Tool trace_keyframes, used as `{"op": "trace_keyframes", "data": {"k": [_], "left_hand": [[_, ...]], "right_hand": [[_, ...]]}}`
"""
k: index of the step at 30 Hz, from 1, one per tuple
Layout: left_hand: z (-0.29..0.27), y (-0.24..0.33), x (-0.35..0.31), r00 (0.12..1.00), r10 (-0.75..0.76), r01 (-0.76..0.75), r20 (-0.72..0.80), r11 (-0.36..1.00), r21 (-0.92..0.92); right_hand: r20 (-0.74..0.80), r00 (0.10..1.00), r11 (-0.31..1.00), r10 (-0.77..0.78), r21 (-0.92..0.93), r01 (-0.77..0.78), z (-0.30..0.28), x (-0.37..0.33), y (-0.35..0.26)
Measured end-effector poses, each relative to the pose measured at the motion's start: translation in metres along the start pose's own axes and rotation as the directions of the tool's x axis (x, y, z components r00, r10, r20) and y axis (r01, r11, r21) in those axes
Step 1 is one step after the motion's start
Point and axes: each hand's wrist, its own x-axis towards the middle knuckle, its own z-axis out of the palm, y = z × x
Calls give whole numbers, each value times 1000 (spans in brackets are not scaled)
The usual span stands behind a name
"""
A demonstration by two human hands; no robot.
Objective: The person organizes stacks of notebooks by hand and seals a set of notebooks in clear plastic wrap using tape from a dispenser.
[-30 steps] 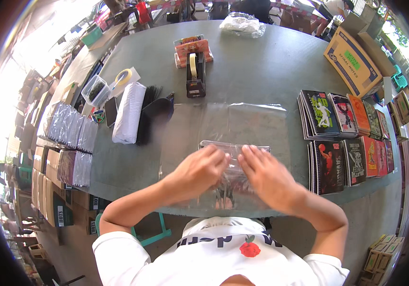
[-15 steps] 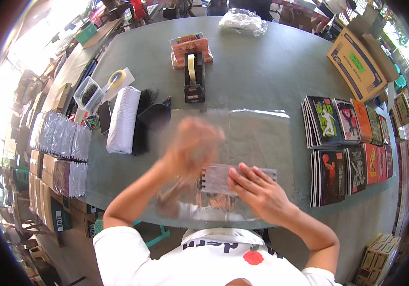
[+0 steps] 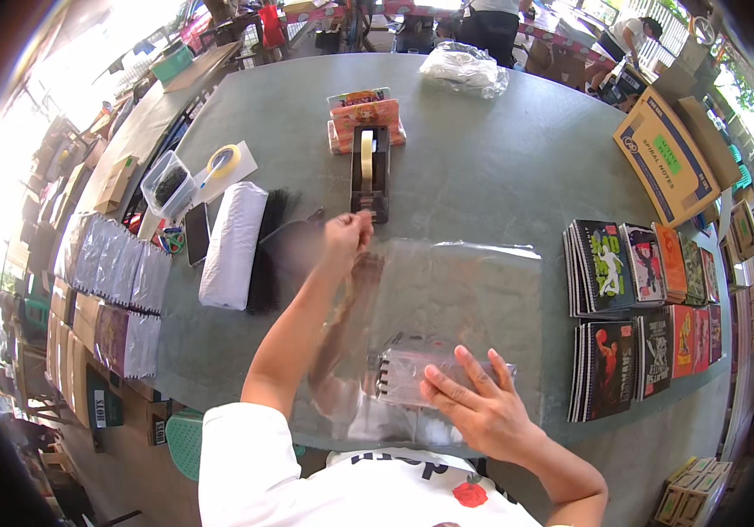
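Note:
My right hand lies flat with fingers spread on a small spiral-bound notebook, which has clear plastic over it. Under and around the notebook a larger clear plastic sheet is spread on the table. My left hand is at the near end of a black tape dispenser, its fingers pinched together by the cutting edge. Whatever is between those fingertips is too small to make out. A pale yellowish tape roll sits in the dispenser.
Stacks of spiral notebooks stand right, below an open carton. At left are a white roll, a black brush, a phone, a plastic tub and wrapped notebooks. Crumpled plastic lies at the far edge.
My left hand has moved away from above the notebook, forward to the dispenser's near end. My right hand stays on the notebook, its fingers now wider apart. The whole view has shifted slightly.

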Motion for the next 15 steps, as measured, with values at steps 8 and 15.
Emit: {"op": "trace_keyframes", "data": {"k": [8, 15], "left_hand": [[-31, 85, -164, 907, 416, -416, 61, 866, 275], [35, -1, -335, 985, 126, -116, 122, 990, -85]], "right_hand": [[-28, 1000, 999, 7, 34, -6, -1, 5, 9], [-80, 993, 996, -86, -8, 86, 2, 8, 6]]}}
